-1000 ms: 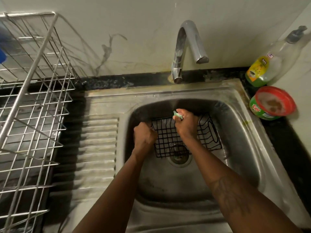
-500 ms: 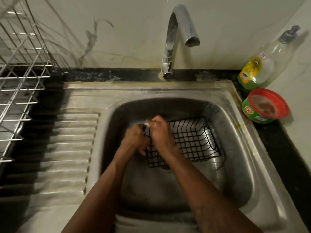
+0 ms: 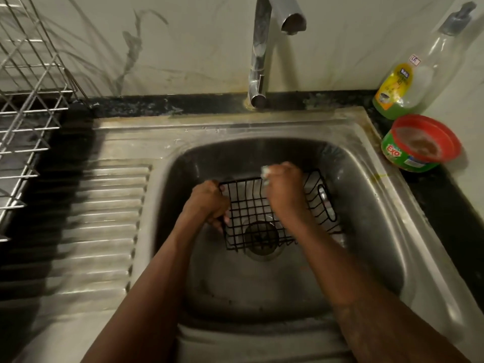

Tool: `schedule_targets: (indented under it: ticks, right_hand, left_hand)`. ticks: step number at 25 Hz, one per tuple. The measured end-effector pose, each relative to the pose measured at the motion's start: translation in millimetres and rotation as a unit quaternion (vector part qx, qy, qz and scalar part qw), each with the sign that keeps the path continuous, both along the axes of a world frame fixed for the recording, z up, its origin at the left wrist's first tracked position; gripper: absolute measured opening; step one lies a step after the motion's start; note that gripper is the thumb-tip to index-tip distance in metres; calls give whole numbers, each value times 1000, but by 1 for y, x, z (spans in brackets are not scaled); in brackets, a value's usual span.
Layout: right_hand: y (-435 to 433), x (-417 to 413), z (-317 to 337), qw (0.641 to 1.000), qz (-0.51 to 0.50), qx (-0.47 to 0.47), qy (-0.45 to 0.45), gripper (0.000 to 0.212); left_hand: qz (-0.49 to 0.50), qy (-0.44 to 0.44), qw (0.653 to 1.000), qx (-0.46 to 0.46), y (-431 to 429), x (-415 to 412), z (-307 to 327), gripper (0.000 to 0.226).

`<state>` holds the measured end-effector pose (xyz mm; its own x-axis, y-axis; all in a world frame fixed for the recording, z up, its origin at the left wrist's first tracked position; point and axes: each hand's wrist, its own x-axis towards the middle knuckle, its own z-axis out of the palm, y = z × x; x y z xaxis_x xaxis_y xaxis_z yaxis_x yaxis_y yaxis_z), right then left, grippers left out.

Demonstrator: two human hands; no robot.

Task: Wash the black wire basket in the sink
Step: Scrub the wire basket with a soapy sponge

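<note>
where the pale veined wall (image 3: 183, 48) meets a black countertop (image 3: 450, 205), a stainless steel sink (image 3: 366, 195) is set in, with its ribbed drainboard (image 3: 99, 218) to the left of the basin. a bright wire dish rack (image 3: 28, 106) stands at the far left, partly cut off by the frame edge. a chrome faucet (image 3: 259, 56) rises from the back ledge, with its spout over the rear of the basin.

the black wire basket (image 3: 251, 205) lies inside the basin, open side up, and its near edge crosses the drain (image 3: 262, 237). whether it rests flat on the basin floor or is lifted a little cannot be told. an oval handle loop shows at its right end.

on the countertop to the right stands a clear dish soap bottle (image 3: 408, 82) with green liquid low in it, and just in front of it an open green exo tub (image 3: 419, 144) with a red rim.

both forearms reach in from the bottom edge. the left hand (image 3: 207, 203) grips the basket's left end, fingers curled round the wires. the right hand (image 3: 284, 187) is closed round a small pale scrub pad (image 3: 265, 172) — only a corner of it shows — and sits at the basket's far rim, with the wrist across the mesh.
</note>
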<state>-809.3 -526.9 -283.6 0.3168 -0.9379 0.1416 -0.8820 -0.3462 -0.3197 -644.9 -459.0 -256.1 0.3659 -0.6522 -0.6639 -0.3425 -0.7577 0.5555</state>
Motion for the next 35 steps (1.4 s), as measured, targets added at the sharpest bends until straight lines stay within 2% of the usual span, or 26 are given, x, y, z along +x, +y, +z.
schedule_targets:
  ticks: [2,5,7,9,11,13,16,19,21,22,24,27,30,32,35]
  right_hand:
    - [31,33,1,995,95,-1,9,15]
    - [28,33,0,990,134,-45,5,19]
    - [9,0,4,997,71,-30,16,15]
    - [-11,-39,8,998,-63,-22,12,11]
    - [-22,-59,11,983,-182,-23,13,14]
    - [-26,-56,11,979,-201,-22,5,18]
    - [-18,-34,9,989,-145,-5,-28,20]
    - [10,6,-1,999,14,-8,-34,14]
    - [28,35,-8,992,125,2,-27,17]
    - [30,42,-10,989,147,7,-24,18]
    - [20,35,-10,993,110,-4,-42,14]
    - [-9,-14,-1,998,-45,-20,-41,22]
    - [-34,-54,6,981,-194,-22,-3,26]
    - [-35,-50,4,980,-197,-17,-20,21]
    - [-16,-16,-3,993,-72,3,-95,19]
  left_hand:
    - [-5,-1,1000,2,-1,-2,-1,32]
    - [-6,-32,999,5,0,-3,4,30]
    - [1,-36,999,3,1,-2,3,34]
    - [4,-27,1000,4,1,-1,1,40]
    - [11,-15,1000,6,0,-1,0,42]
    - [15,-5,1000,9,-2,-2,1,40]
    - [34,21,999,12,-5,-1,-2,40]
    - [29,17,999,8,-5,-1,0,33]
    - [16,2,1000,12,-3,-4,5,29]
    - [9,-7,1000,16,-2,-5,7,31]
    - [15,-7,1000,15,-2,-4,8,41]
    - [36,2,999,10,-2,-4,6,52]
    - [39,9,999,14,-3,-4,3,53]
    - [34,9,999,14,-4,-3,0,56]
    - [29,20,999,10,-4,-3,-2,60]
